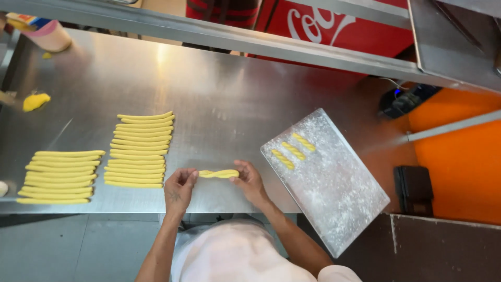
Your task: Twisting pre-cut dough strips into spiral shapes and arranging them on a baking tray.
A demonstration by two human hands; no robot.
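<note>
A twisted yellow dough strip (219,174) hangs just above the steel table (224,99), held at both ends. My left hand (180,188) pinches its left end and my right hand (249,181) pinches its right end. Left of my hands lie two rows of straight yellow dough strips (138,150), the farther row of strips (61,176) near the table's front left. To the right sits a floured metal tray (334,193) carrying three twisted dough pieces (293,151).
A yellow dough lump (35,101) and a pink cup (48,35) sit at the far left. A steel shelf rail (219,36) runs along the back. A black device (407,99) and a black box (413,189) lie right of the tray, against an orange surface.
</note>
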